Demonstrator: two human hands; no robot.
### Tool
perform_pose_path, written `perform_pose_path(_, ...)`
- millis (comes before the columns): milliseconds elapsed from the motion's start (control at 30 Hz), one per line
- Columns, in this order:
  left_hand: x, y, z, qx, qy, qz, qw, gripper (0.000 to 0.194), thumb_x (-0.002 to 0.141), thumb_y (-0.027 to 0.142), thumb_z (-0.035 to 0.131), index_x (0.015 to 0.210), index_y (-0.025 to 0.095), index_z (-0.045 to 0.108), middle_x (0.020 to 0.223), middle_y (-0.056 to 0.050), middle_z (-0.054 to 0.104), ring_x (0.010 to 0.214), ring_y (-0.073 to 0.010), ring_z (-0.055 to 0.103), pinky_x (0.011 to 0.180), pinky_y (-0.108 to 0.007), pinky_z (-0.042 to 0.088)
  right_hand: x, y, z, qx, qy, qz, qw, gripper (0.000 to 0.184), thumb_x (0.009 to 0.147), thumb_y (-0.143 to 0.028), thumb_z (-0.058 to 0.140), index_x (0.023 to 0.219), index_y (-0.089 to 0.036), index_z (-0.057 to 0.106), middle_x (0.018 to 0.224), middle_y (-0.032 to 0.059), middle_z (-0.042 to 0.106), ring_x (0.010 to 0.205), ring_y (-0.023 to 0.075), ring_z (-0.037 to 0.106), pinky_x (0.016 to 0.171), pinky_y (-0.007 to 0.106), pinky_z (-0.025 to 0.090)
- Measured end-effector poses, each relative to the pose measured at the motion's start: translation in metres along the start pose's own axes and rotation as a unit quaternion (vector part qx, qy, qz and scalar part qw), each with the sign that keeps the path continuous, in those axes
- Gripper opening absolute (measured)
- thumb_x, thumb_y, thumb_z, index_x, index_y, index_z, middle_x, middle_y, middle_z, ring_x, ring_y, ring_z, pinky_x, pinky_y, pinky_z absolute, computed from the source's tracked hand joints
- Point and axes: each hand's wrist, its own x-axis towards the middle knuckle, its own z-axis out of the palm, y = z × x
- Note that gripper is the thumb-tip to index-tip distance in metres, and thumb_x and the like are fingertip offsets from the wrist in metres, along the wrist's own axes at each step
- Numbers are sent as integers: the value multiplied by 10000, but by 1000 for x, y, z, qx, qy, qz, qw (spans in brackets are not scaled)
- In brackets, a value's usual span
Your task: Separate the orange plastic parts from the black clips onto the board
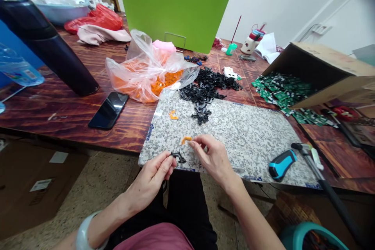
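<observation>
My left hand (156,172) pinches a small curved black plastic piece (178,158) just above the front edge of the speckled board (246,133). Between the thumb and fingertips of my right hand (212,156) is a small orange plastic piece (186,140), bent like a hook. The two pieces are close but apart. Further back on the board lies another orange piece (173,115). A heap of black plastic pieces (205,90) spreads over the board's back edge, and a clear bag of orange pieces (152,74) stands beside it.
A phone (108,110) and a dark flask (49,47) are at left. On the right lie a blue-and-black tool (283,165), a hammer (325,183) and a cardboard box (328,62) spilling green circuit boards (284,90). A green panel (178,4) stands behind.
</observation>
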Motion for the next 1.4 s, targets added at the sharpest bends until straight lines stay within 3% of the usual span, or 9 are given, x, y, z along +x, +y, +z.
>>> perform_pose_path(100, 1, 0, 0, -8, 13, -5, 1000, 293, 946, 399, 389, 821, 191, 553, 724, 7, 529, 663, -136, 488, 647, -229, 426, 10, 12, 4, -152, 31, 28, 988, 225, 859, -395, 551, 783, -191, 607, 774, 50, 618, 733, 187, 549, 654, 281, 377)
perform_pose_path(167, 1, 0, -1, -1, 18, -6, 1000, 282, 945, 406, 390, 825, 197, 536, 750, 3, 548, 682, -139, 496, 668, -236, 430, 13, 15, 8, -182, 25, 38, 982, 179, 852, -350, 559, 779, -191, 597, 784, 49, 620, 752, 194, 559, 646, 279, 372)
perform_pose_path(333, 2, 1, -4, 39, 31, 0, 999, 267, 936, 424, 401, 889, 198, 536, 813, -12, 579, 710, -151, 519, 671, -249, 427, 6, 8, 5, -74, 55, 52, 994, 153, 864, -314, 545, 782, -194, 592, 739, 17, 631, 633, 146, 552, 603, 261, 386)
perform_pose_path(467, 2, 4, -3, 85, 14, 14, 996, 275, 941, 438, 376, 959, 201, 514, 862, -16, 563, 767, -164, 521, 708, -261, 418, -12, -13, -4, 26, 97, -14, 995, 113, 869, -298, 561, 833, -198, 597, 738, 12, 633, 624, 131, 536, 604, 253, 414)
perform_pose_path(700, 3, 4, 2, 137, -2, 43, 990, 273, 949, 421, 350, 1028, 186, 466, 880, -17, 516, 823, -180, 506, 750, -286, 409, -26, -32, 4, 0, 105, -102, 989, 48, 862, -173, 568, 831, -196, 597, 761, 17, 641, 713, 148, 559, 659, 271, 419)
perform_pose_path(1100, 2, 2, 9, 128, 4, 77, 989, 204, 979, 300, 305, 875, 202, 451, 748, 26, 456, 678, -138, 463, 651, -258, 386, -27, -27, 11, -25, 121, -106, 987, 44, 857, -158, 572, 836, -191, 590, 754, 25, 626, 711, 160, 550, 656, 274, 416)
perform_pose_path(1400, 3, 1, 9, 147, 21, 113, 982, 190, 973, 259, 311, 906, 182, 471, 747, 11, 498, 674, -144, 497, 645, -261, 394, -27, -26, 12, -21, 123, -111, 986, 48, 850, -142, 580, 842, -188, 587, 755, 22, 625, 721, 159, 556, 666, 271, 419)
